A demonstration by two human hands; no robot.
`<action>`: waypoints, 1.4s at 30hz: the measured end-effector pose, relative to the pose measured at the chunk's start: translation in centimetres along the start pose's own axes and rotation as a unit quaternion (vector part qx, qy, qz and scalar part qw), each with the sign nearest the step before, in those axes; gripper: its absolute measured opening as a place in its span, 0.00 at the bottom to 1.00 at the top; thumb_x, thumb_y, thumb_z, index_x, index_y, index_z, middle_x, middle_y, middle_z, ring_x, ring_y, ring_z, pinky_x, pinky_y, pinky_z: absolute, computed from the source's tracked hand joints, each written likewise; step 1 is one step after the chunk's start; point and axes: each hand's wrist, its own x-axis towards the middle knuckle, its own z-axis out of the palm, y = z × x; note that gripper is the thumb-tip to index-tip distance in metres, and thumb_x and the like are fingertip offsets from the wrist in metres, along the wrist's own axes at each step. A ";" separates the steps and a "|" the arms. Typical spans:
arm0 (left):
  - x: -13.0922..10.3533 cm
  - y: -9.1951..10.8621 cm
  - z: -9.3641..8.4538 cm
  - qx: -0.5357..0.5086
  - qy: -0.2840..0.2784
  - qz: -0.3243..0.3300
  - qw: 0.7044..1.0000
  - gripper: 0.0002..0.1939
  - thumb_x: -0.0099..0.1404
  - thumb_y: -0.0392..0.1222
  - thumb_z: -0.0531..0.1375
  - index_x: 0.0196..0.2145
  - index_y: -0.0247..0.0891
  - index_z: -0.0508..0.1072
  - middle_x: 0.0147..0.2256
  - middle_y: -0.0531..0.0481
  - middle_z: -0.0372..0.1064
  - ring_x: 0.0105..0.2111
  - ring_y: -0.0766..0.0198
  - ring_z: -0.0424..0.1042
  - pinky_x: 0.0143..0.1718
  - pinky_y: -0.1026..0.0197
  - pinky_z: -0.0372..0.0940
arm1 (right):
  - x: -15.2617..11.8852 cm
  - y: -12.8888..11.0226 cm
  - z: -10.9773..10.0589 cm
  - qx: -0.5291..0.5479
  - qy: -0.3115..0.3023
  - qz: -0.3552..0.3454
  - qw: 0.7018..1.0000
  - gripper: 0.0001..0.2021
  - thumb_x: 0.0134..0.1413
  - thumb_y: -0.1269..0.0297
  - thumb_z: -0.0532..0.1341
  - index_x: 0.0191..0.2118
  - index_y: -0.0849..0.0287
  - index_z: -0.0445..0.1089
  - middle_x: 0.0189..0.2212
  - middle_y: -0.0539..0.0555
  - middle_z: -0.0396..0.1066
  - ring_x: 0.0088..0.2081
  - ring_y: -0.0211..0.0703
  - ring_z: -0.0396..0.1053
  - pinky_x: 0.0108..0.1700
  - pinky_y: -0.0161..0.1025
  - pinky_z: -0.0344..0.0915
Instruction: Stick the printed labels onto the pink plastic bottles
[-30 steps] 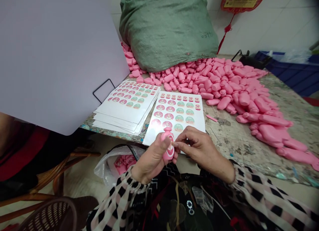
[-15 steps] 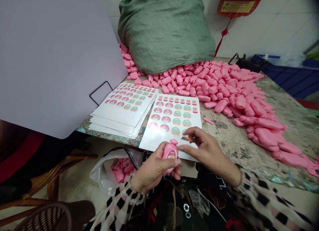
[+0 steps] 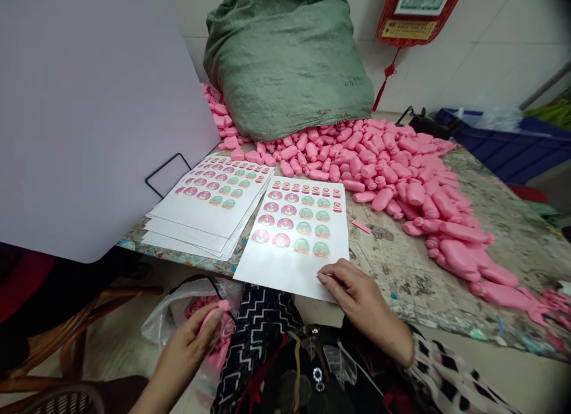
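My left hand is low on the left with its fingers closed on a small pink plastic bottle. It hangs over a clear plastic bag beside my lap, in which several pink labelled bottles show. My right hand rests at the near right corner of a white sticker sheet, thumb and index finger pressed together; whether anything is between them I cannot make out. Rows of pink and green stickers fill the sheet's upper part, while its lower part is bare.
A stack of sticker sheets lies to the left on the worn table. Behind is a large heap of pink bottles under a green sack. A grey panel blocks the left side. A blue crate stands at right.
My left hand has carried the pink bottle from above the sheet's near edge down and left to the bag. My right hand has drawn slightly down, and the coloured bit by its fingers no longer shows.
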 end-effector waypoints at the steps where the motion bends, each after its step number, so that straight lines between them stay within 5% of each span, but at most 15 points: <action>1: 0.2 -0.9 -1.1 0.056 0.053 0.023 0.997 0.28 0.50 0.62 0.59 0.44 0.41 0.71 0.36 0.47 0.73 0.33 0.56 0.72 0.31 0.59 0.66 | -0.2 0.6 -0.2 -0.009 0.008 0.005 1.000 0.11 0.60 0.58 0.50 0.37 0.53 0.69 0.33 0.53 0.68 0.35 0.41 0.67 0.38 0.38 0.62; 3: 0.4 -1.8 -2.4 0.112 0.119 0.049 0.985 0.31 0.48 0.61 0.60 0.46 0.42 0.71 0.45 0.45 0.70 0.44 0.50 0.69 0.42 0.54 0.65 | -0.5 1.6 -0.3 -0.034 0.028 0.013 0.999 0.11 0.60 0.59 0.50 0.40 0.53 0.68 0.36 0.54 0.68 0.38 0.43 0.67 0.39 0.40 0.63; 6: 0.6 -0.7 -1.8 0.059 0.099 0.051 0.992 0.29 0.53 0.59 0.59 0.49 0.40 0.69 0.47 0.45 0.69 0.47 0.52 0.67 0.48 0.53 0.62 | -0.5 2.0 -0.2 -0.097 0.036 0.015 0.995 0.11 0.60 0.59 0.49 0.42 0.54 0.65 0.38 0.54 0.67 0.38 0.44 0.67 0.39 0.41 0.62; 13: 2.6 3.5 3.6 -0.136 0.073 0.035 0.987 0.40 0.51 0.56 0.62 0.57 0.36 0.59 0.41 0.46 0.69 0.32 0.63 0.71 0.35 0.61 0.67 | 0.8 -0.2 1.1 -0.208 -0.014 -0.031 0.978 0.11 0.62 0.62 0.47 0.40 0.54 0.66 0.36 0.53 0.64 0.33 0.40 0.65 0.32 0.37 0.59; 19: 3.3 2.9 3.9 -0.147 0.066 0.022 0.987 0.36 0.51 0.55 0.62 0.55 0.37 0.63 0.47 0.42 0.66 0.32 0.64 0.71 0.31 0.62 0.67 | 1.7 -1.0 2.5 -0.253 -0.039 -0.065 0.964 0.11 0.61 0.65 0.48 0.39 0.55 0.66 0.36 0.53 0.63 0.33 0.40 0.64 0.31 0.36 0.56; 26: 3.0 3.3 4.1 -0.130 0.072 0.054 0.987 0.31 0.52 0.55 0.61 0.52 0.39 0.67 0.49 0.43 0.64 0.33 0.63 0.71 0.32 0.61 0.67 | 2.3 -0.5 3.0 -0.068 -0.068 -0.039 0.995 0.07 0.58 0.64 0.53 0.34 0.55 0.67 0.33 0.49 0.65 0.33 0.37 0.64 0.33 0.34 0.57; 31: 1.2 4.6 3.7 -0.128 0.221 0.048 0.966 0.22 0.53 0.56 0.60 0.39 0.37 0.69 0.31 0.52 0.67 0.27 0.67 0.67 0.28 0.65 0.64 | 3.1 0.6 2.9 0.132 -0.076 0.016 0.988 0.05 0.53 0.63 0.58 0.31 0.57 0.68 0.30 0.49 0.68 0.33 0.36 0.65 0.35 0.34 0.59; 32: 0.7 4.8 3.7 -0.138 0.207 0.041 0.968 0.20 0.54 0.57 0.59 0.34 0.36 0.69 0.26 0.53 0.66 0.25 0.68 0.65 0.26 0.66 0.62 | 3.2 0.8 2.9 0.152 -0.077 0.021 0.985 0.05 0.53 0.63 0.58 0.30 0.58 0.68 0.29 0.49 0.68 0.33 0.37 0.65 0.35 0.34 0.60; 34: -0.2 5.1 4.2 -0.174 0.089 0.016 0.981 0.21 0.55 0.59 0.56 0.29 0.35 0.69 0.21 0.53 0.64 0.21 0.69 0.63 0.21 0.67 0.60 | 3.2 0.9 2.9 0.171 -0.077 0.020 0.982 0.05 0.53 0.62 0.58 0.31 0.58 0.68 0.29 0.49 0.68 0.32 0.37 0.65 0.35 0.34 0.60; 37: -0.8 6.0 6.1 -0.230 -0.098 -0.019 0.968 0.25 0.54 0.60 0.56 0.35 0.34 0.70 0.23 0.50 0.69 0.19 0.68 0.65 0.17 0.67 0.58 | 3.0 0.6 2.9 0.143 -0.071 -0.004 0.987 0.05 0.54 0.63 0.58 0.31 0.58 0.68 0.29 0.49 0.67 0.33 0.37 0.65 0.36 0.34 0.60; 42: 0.3 8.1 8.9 -0.263 -0.119 -0.049 0.956 0.19 0.56 0.54 0.58 0.27 0.31 0.69 0.20 0.46 0.70 0.17 0.68 0.67 0.19 0.66 0.62 | 1.9 -0.7 2.7 -0.029 -0.050 -0.059 0.997 0.08 0.59 0.64 0.52 0.36 0.55 0.69 0.33 0.51 0.66 0.35 0.38 0.65 0.36 0.36 0.59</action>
